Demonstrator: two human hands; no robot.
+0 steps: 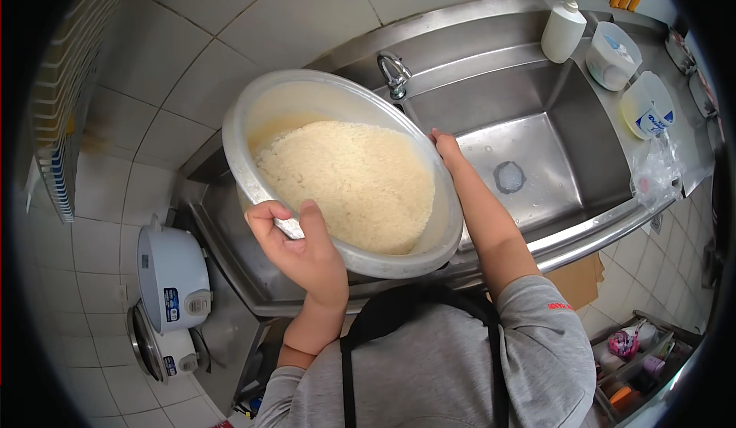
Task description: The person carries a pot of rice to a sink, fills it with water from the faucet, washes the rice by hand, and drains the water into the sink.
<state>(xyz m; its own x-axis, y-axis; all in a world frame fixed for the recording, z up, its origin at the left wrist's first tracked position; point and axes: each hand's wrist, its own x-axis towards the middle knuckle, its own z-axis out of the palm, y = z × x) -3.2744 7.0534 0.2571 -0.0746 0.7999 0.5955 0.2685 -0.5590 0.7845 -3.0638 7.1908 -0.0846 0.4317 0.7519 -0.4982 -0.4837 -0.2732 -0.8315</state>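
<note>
A large metal pot point(245, 169) with a broad flat rim is tilted over the left end of the sink counter. Inside it lies a pale, grainy mass that looks like uncooked rice point(345, 179), heaped against the lower side. My left hand point(300, 245) grips the near-left rim, thumb over the inside edge and fingers curled around it. On the far right side, my right hand point(446, 150) holds the pot's outer wall; most of its fingers are hidden behind the pot.
Right of the pot is a steel sink point(529, 129) with a faucet point(394, 74). A pump bottle point(564, 27), two plastic tubs point(613, 58) and a clear plastic bag point(656, 173) line its right side. Rice cookers point(172, 274) stand at left, below a wire rack point(73, 90).
</note>
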